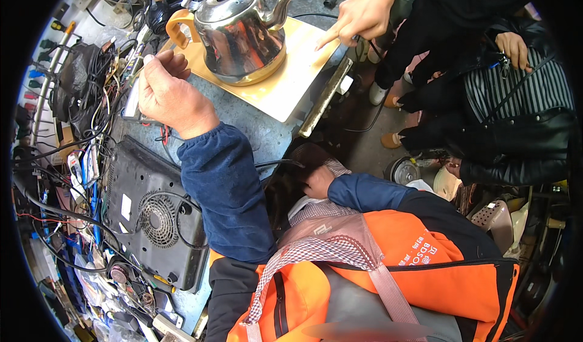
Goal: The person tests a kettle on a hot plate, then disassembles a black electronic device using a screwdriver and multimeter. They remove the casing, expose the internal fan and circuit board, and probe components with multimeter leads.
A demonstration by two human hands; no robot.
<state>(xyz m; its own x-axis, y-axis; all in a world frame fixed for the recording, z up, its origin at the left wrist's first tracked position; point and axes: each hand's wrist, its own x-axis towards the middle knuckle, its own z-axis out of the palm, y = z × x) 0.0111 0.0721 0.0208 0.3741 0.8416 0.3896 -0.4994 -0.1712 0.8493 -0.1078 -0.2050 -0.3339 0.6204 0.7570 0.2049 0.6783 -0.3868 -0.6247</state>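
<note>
A: Where is the kettle (pixel 240 44) you're working beside?
B: It stands upright on the smooth, cream-yellow board (pixel 297 78) on your bench (pixel 267 140): round-bellied, mirror-polished metal, with a curved spout (pixel 279 11) and a looped, tan handle (pixel 178 29).
A: And your hands?
B: Your left grip (pixel 175 99) is curled just beside that handle, fingers bent inward; I can't tell whether it pinches anything. Your right grip (pixel 319 183) sits low by your checked apron (pixel 325 245), partly in shadow, so its state I can't tell either. Another person's hand (pixel 364 19) points at the board.
A: Any writing near you?
B: White lettering (pixel 419 254) on your orange jacket (pixel 388 229), and a white label (pixel 126 207), too small to read, on the black housing (pixel 146 181) with a round vent (pixel 161 220).
A: Containers?
B: Your kettle's lid (pixel 228 3) hides its inside.
</note>
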